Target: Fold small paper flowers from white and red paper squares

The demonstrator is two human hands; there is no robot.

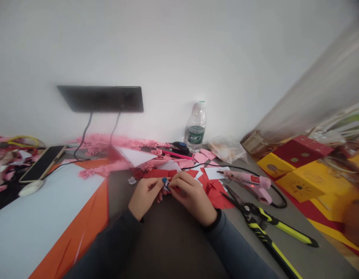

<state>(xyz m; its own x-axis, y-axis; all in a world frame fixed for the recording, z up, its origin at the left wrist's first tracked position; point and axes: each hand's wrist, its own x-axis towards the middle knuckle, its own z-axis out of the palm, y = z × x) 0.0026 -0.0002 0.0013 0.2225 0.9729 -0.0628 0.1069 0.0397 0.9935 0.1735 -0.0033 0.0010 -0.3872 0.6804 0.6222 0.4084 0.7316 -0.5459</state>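
Between my two hands is a small crumpled blue-and-white piece, partly hidden by the fingers; its exact kind is hard to make out. My left hand pinches it from the left with thumb and forefinger. From the right, my right hand closes its fingertips on the same piece. Just beyond the hands lie red paper pieces and a white paper card. A little whitish folded paper bit rests left of my left hand.
Right of my hands are a pink glue gun with its cord and yellow-black shears. A water bottle stands by the wall. Leftward are pink paper flowers, large white sheet, phone, mouse; yellow boxes far right.
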